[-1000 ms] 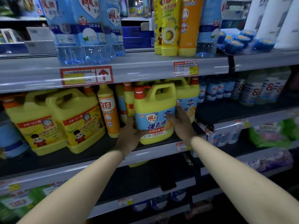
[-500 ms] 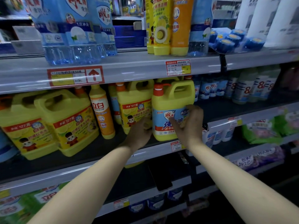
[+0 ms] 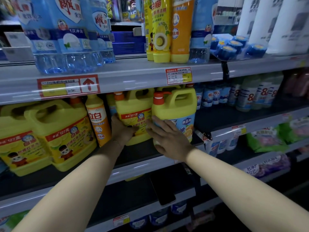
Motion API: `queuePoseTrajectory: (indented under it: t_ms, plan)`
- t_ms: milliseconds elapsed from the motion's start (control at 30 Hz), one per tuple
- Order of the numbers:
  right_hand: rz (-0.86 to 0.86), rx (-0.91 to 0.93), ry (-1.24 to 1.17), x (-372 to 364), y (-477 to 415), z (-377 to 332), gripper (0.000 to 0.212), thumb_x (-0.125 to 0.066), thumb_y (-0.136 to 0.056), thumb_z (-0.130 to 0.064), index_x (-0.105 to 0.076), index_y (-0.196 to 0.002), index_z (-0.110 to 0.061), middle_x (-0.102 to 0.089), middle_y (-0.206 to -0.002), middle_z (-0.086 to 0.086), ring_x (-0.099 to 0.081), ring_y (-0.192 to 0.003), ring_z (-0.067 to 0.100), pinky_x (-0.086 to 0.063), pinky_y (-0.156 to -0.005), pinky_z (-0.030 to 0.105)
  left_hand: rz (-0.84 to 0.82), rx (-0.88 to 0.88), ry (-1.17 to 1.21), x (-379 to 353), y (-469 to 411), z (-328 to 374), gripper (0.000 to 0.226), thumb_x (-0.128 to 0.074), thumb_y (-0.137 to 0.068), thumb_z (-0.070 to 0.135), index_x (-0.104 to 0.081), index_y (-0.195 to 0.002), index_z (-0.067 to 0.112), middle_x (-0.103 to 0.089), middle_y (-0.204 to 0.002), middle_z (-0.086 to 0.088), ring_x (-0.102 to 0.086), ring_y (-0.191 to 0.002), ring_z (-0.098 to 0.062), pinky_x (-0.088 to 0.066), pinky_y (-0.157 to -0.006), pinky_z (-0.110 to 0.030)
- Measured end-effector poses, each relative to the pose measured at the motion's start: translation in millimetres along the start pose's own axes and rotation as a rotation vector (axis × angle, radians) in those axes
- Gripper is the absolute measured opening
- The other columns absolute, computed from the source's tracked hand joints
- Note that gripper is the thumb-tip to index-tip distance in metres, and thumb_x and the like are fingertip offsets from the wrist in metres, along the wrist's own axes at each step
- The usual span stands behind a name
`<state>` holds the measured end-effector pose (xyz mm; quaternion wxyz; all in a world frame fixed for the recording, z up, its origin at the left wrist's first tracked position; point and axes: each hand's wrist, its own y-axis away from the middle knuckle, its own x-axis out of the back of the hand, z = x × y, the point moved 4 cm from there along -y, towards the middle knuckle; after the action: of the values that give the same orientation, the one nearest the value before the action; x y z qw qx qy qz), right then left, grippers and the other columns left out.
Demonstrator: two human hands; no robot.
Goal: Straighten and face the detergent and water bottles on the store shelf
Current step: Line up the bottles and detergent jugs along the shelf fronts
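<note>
1. Detergent jug with the blue label [image 3: 177, 111] stands upright at the front of the middle shelf [image 3: 142, 166]. The right hand [image 3: 168, 139] lies on it. Its fingers [image 3: 155, 126] are straight and spread, flat against the jug's lower front, gripping nothing and partly covering the label.
2. The left hand [image 3: 122, 131] lies on the lower left of the red-label jug [image 3: 133, 108]. The thumb points up along the jug's left edge and the fingers reach across the label. Whether they clasp it or only press, I cannot tell.
3. The two jugs stand side by side, touching, with the red-label one set a little further back.
4. Just left of the left hand stands an orange bottle [image 3: 98, 121], and beyond it two more yellow jugs [image 3: 63, 131].
5. On the upper shelf [image 3: 133, 76] stand clear blue bottles [image 3: 66, 47] at the left and tall yellow and orange bottles [image 3: 167, 30] further right.
</note>
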<state>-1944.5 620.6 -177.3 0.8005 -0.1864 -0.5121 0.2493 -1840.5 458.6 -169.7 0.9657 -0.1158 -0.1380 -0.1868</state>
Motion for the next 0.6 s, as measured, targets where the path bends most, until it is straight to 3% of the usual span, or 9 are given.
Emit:
queuePoseTrajectory:
  t_ms: [100, 167, 500, 600]
  plan:
    - [-0.017, 0.041, -0.012, -0.8, 2.4, 8.3, 0.06, -0.074, -0.077, -0.028, -0.057, -0.13, -0.008, -0.037, -0.152, 0.008, -0.016, -0.144, 0.023, -0.001, -0.117, 0.035, 0.014, -0.006, -0.061, 1.8, -2.6, -1.0, 0.106, -0.095, -0.048, 0.02, -0.034, -0.134, 0.01, -0.049, -0.133, -0.014, -0.048, -0.124, -0.03, -0.044, -0.102, -0.049]
    - [-0.018, 0.06, -0.035, -0.5, 2.5, 10.7, 0.055, -0.075, -0.076, -0.026, -0.06, -0.126, -0.009, -0.039, -0.151, 0.008, -0.018, -0.143, 0.022, -0.002, -0.117, 0.035, -0.003, -0.043, -0.134, 0.5, 2.1, 1.7, 0.102, -0.094, -0.047, 0.028, -0.038, -0.131, 0.015, -0.048, -0.13, -0.014, -0.047, -0.121, -0.03, -0.044, -0.101, -0.048]
    - [-0.01, 0.013, -0.098, -4.8, -3.6, 6.9, 0.045, -0.075, -0.074, -0.022, -0.065, -0.117, -0.01, -0.044, -0.148, 0.007, -0.02, -0.143, 0.023, -0.001, -0.117, 0.034, 0.004, -0.145, -0.016, 8.9, 27.4, 10.1, 0.084, -0.092, -0.056, 0.025, -0.044, -0.125, 0.015, -0.06, -0.125, -0.008, -0.058, -0.113, -0.027, -0.049, -0.096, -0.046]
    - [0.0, -0.011, -0.098, -4.9, -4.5, 5.5, 0.043, -0.073, -0.075, -0.024, -0.066, -0.116, -0.011, -0.046, -0.146, 0.007, -0.02, -0.144, 0.022, -0.003, -0.117, 0.035, -0.029, -0.187, -0.031, 20.1, 32.4, 15.2, 0.082, -0.092, -0.057, 0.026, -0.046, -0.125, 0.017, -0.06, -0.124, -0.003, -0.057, -0.11, -0.021, -0.049, -0.092, -0.037]
